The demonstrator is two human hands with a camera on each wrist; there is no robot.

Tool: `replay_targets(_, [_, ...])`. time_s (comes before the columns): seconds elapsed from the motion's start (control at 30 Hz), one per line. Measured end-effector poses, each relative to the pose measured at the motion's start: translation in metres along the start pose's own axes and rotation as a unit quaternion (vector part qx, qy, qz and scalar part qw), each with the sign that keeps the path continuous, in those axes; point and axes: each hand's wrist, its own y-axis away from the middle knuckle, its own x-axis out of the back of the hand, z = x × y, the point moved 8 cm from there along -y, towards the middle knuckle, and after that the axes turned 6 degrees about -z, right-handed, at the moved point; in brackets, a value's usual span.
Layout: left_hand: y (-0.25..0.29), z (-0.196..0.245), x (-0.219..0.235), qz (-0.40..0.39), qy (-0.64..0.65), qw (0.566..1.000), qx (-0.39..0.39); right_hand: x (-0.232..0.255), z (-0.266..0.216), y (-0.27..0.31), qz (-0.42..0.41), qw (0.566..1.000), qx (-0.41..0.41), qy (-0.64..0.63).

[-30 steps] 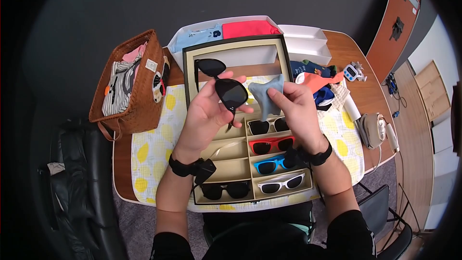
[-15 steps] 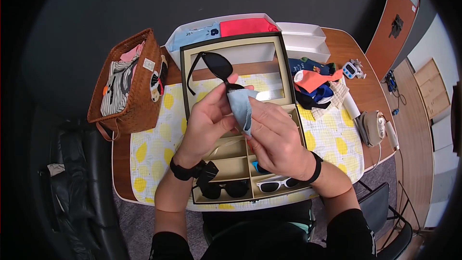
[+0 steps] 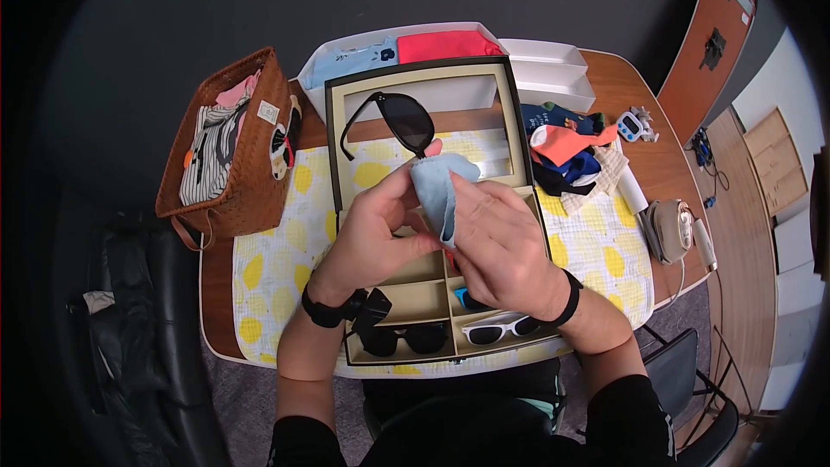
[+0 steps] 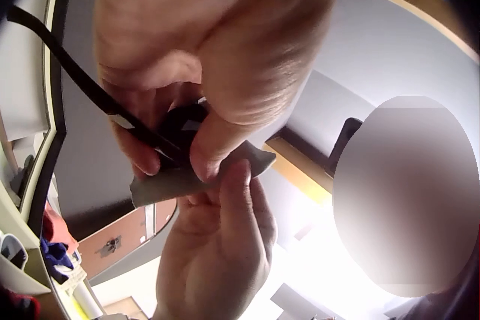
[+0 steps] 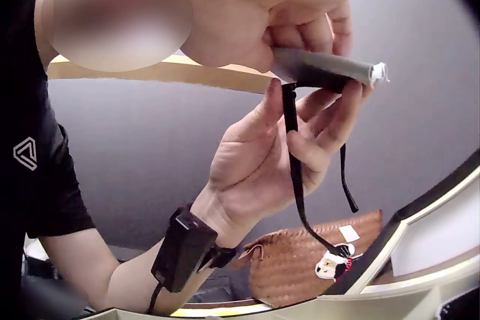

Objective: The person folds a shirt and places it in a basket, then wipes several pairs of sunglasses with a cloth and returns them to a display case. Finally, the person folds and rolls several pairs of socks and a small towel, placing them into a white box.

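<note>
My left hand (image 3: 367, 238) grips a pair of black sunglasses (image 3: 408, 124) by one side, above an open display case (image 3: 406, 298). One dark lens and its temple stick out to the upper left. My right hand (image 3: 506, 246) pinches a light blue cloth (image 3: 432, 195) folded over the other lens, which is hidden. In the left wrist view, a black temple (image 4: 79, 80) runs out past the left fingers. The right wrist view shows the cloth (image 5: 322, 66) between both hands. Black sunglasses (image 3: 405, 342) and white sunglasses (image 3: 486, 333) lie in the front compartments.
A brown woven basket (image 3: 246, 182) of clothes stands left. Behind the case's raised lid is a white box with folded blue and red clothes (image 3: 445, 46). Socks (image 3: 562, 145), a blue-and-white timer (image 3: 628, 126) and a beige corded device (image 3: 667, 232) lie right. A lemon-print cloth (image 3: 605, 259) covers the tabletop.
The right hand has brought the cloth from beside the sunglasses onto one lens and folded it round. The sunglasses have tilted, and in the last half second the hands shifted only slightly.
</note>
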Motion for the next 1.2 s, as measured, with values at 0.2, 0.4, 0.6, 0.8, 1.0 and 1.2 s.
replay_targets(0.2, [-0.003,0.009,0.010,0.056,0.036,0.997,-0.035,-0.004,-0.008,0.002,-0.011,0.999,0.033,0.025])
replay_targets(0.4, [0.000,0.013,0.023,0.076,0.061,0.993,-0.060,0.000,-0.010,0.000,-0.003,1.000,0.029,-0.012])
replay_targets(0.6, [-0.001,0.015,0.021,0.037,0.070,0.992,-0.102,0.003,-0.010,-0.001,0.001,1.000,0.018,0.006])
replay_targets(0.8, [0.000,0.016,0.016,0.031,0.094,0.991,-0.093,0.005,-0.004,0.000,0.007,0.999,-0.011,0.042])
replay_targets(1.0, [0.001,0.021,0.014,0.026,0.105,0.990,-0.089,0.007,0.005,0.002,0.021,0.998,-0.060,0.020])
replay_targets(1.2, [0.002,0.013,0.008,0.013,0.123,0.990,-0.073,0.009,0.014,0.002,0.050,0.996,-0.072,0.008])
